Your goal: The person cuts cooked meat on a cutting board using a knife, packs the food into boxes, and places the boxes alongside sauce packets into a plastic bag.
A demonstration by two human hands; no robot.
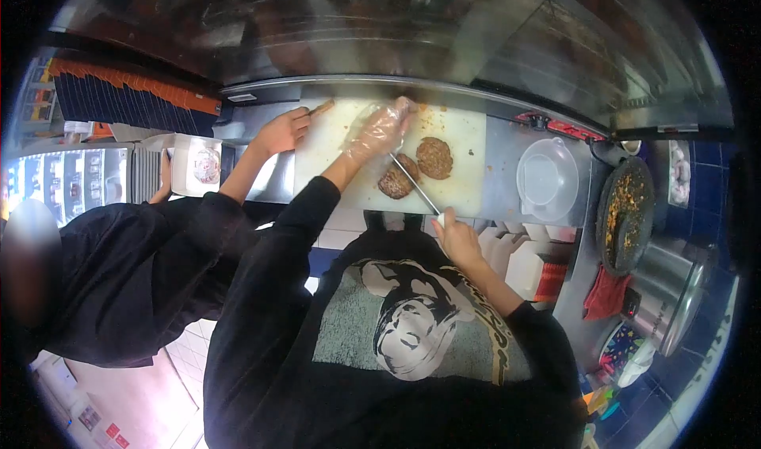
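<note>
My right hand (460, 243) is closed around the white handle of a knife (418, 189). The blade slants up and left across the right edge of a browned meat patty (394, 181); whether it cuts into it I cannot tell. A second patty (434, 157) lies just right of the blade. Both rest on a white cutting board (466, 191). My left hand (380, 134), in a clear plastic glove, is over the board above the blade tip. Its fingers are bunched near the back edge, and what they hold, if anything, is hidden.
A co-worker's hand (284, 130) at left holds a small brown piece (323, 107). An open box (196, 165) stands beyond it. Right of the board are a clear plastic tub (548, 178) and a dark round pan (624, 215) with food bits. A metal ledge (349, 87) borders the back.
</note>
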